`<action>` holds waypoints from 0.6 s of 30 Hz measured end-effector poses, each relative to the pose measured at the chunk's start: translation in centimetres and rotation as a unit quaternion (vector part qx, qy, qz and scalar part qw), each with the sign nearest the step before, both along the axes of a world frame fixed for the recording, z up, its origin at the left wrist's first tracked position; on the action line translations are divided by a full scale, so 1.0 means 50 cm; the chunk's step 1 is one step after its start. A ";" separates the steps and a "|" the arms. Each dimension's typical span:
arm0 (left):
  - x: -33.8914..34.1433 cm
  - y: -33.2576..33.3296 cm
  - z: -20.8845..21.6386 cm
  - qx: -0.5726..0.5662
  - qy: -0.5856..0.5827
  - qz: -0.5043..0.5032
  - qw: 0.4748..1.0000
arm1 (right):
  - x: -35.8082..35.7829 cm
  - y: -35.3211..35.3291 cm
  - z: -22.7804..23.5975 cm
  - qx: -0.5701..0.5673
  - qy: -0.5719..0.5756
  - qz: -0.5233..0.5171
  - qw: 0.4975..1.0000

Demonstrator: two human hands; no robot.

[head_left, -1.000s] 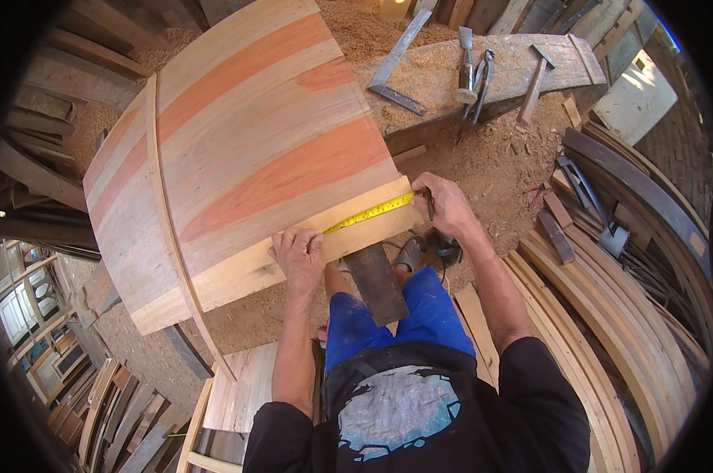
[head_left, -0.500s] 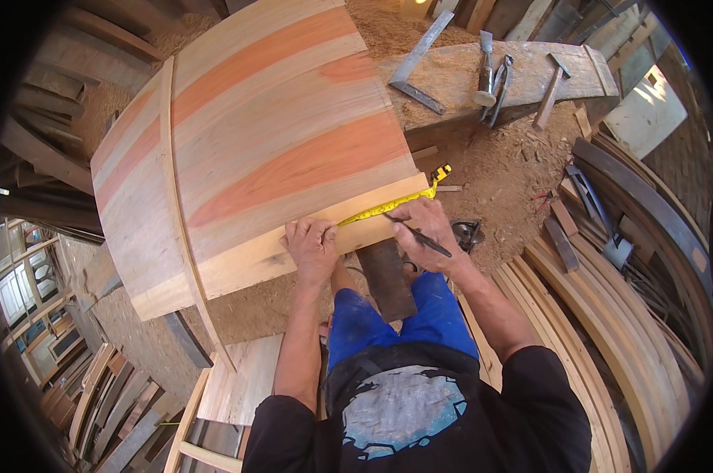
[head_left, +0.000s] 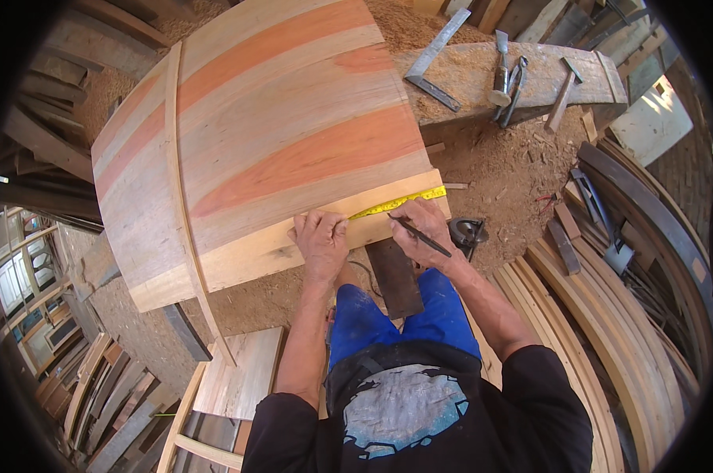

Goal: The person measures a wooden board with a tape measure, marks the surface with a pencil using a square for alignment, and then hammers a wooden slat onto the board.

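A wide wooden panel (head_left: 293, 118) with orange-brown streaks lies in front of me, with a pale strip of wood along its near edge. Across that strip runs the yellow blade of a tape measure (head_left: 400, 202), reaching the panel's right edge. My left hand (head_left: 322, 243) is closed at the blade's left end, fingertips pinching it against the wood. Between the fingers of my right hand (head_left: 421, 219) is a dark, slim pencil (head_left: 423, 238), its tip near the blade. That hand rests on the strip near its right end. The tape's case is not visible.
A thin batten (head_left: 175, 142) lies across the panel's left part. On a thick plank (head_left: 561, 75) at the back right are a metal square (head_left: 431, 67), a chisel (head_left: 500, 75), pincers (head_left: 515, 87) and a hammer (head_left: 564, 93). Long timber strips (head_left: 601, 315) are stacked at right.
The tape's right end, which was bent up past the panel's edge, now lies flat along the strip. Both hands stay at the strip; the left appears slightly farther right.
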State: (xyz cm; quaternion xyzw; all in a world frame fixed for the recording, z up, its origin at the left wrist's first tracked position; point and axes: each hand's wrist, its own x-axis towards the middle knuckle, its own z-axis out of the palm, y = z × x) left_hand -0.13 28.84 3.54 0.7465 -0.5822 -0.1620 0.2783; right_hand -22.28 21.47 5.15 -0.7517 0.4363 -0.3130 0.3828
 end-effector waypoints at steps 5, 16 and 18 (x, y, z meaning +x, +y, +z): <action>0.001 -0.002 0.002 -0.008 -0.023 -0.007 1.000 | 0.005 -0.002 -0.003 -0.012 -0.014 -0.011 1.000; 0.000 -0.002 0.004 -0.008 -0.018 -0.007 1.000 | -0.007 0.000 0.005 0.003 -0.024 -0.016 1.000; -0.004 -0.006 0.001 -0.015 -0.010 -0.008 1.000 | -0.017 -0.003 0.020 0.099 -0.058 -0.060 0.992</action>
